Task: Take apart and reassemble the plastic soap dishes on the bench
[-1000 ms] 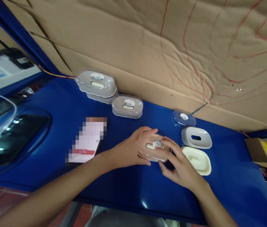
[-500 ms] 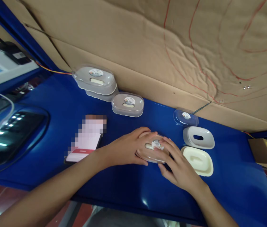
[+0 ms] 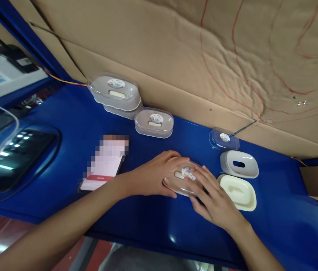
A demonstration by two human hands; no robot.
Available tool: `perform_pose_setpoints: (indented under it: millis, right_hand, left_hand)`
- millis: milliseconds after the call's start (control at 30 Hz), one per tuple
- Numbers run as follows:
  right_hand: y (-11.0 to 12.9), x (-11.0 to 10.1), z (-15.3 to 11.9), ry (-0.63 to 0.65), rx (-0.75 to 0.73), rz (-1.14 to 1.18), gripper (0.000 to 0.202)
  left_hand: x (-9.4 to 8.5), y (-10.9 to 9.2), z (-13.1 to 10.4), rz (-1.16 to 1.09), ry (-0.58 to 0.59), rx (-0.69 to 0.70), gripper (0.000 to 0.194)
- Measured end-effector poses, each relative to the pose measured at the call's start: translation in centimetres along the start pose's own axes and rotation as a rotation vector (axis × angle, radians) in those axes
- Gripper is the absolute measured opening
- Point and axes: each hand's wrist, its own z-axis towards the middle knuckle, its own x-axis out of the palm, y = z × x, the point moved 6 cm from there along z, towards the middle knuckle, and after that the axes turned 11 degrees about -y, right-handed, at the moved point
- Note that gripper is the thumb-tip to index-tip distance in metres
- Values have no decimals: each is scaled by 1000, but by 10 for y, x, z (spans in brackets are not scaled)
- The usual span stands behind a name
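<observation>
An oval soap box with a clear lid (image 3: 179, 185) sits low over the blue table, between my two hands. My left hand (image 3: 156, 175) is wrapped round its left side, thumb at the near edge. On the right side, my right hand (image 3: 214, 199) has its fingers over the lid and the round sticker (image 3: 188, 173). To the right lie a cream tray (image 3: 239, 192), a grey oval shell with a slot (image 3: 251, 165) and a loose clear lid (image 3: 217, 140). Whether the box's underside touches the table cannot be seen.
Stacked lidded boxes (image 3: 115, 92) and a single one (image 3: 155, 122) stand by the cardboard wall (image 3: 147, 45). A phone (image 3: 105, 162) lies left of my hands. Farther left are a dark tablet (image 3: 20, 158) and cables. A cardboard carton (image 3: 315, 182) is at the right edge.
The view has shifted slightly, so the table items appear a little farther right. Both hands stay on the box, with almost no change in grip.
</observation>
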Motion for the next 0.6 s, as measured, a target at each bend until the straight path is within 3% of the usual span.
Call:
perform_pose_setpoints:
  millis: [433,600]
  right_hand:
    - [-2,2,-5,6,4,-1,73]
    - [-6,7,-6,28,139,92,76]
  left_hand:
    - [4,-1,0,155,-48,124,97]
    - [3,-2,1,162,-43,93,101]
